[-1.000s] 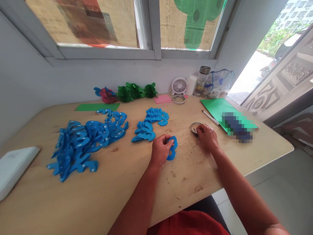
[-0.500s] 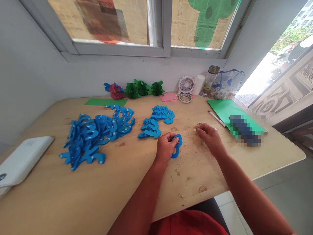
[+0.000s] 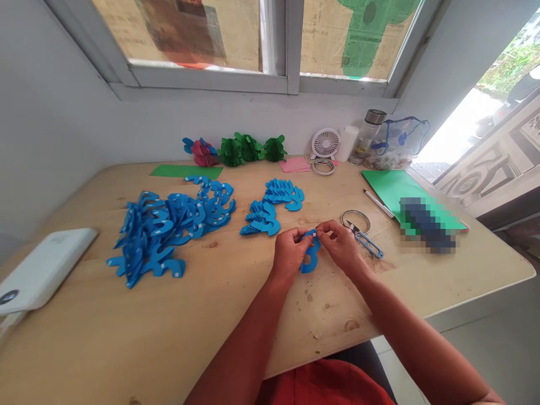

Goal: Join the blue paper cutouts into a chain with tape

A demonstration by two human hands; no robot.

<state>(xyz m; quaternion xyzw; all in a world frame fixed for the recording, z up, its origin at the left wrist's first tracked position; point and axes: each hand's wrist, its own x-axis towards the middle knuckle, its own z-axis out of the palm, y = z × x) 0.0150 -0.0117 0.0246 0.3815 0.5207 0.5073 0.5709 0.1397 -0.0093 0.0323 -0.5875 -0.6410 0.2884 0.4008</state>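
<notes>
My left hand [image 3: 291,253] is closed on a blue paper cutout [image 3: 310,264] with curved edges, holding it just above the table. Close against its top edge, my right hand [image 3: 337,242] pinches at a small white piece of tape [image 3: 314,233]; the fingertips partly hide it. Just beyond the right hand lie a thin roll of tape [image 3: 361,214] and blue-handled thread snips [image 3: 368,242]. Stacked blue cutouts [image 3: 261,218] rest ahead of my left hand. A larger heap of blue cutouts [image 3: 164,222], dotted with white squares, spreads to the left.
A white power bank [image 3: 50,264] lies at the left. Along the wall stand green paper figures [image 3: 248,149], a small fan [image 3: 325,143], a glass bottle [image 3: 369,138] and a clear bag [image 3: 399,146]. Green sheets [image 3: 388,183] and a pen [image 3: 377,202] lie right.
My right hand has moved left from the tape roll to the top edge of the blue cutout. The snips and the whole roll now show where that hand was.
</notes>
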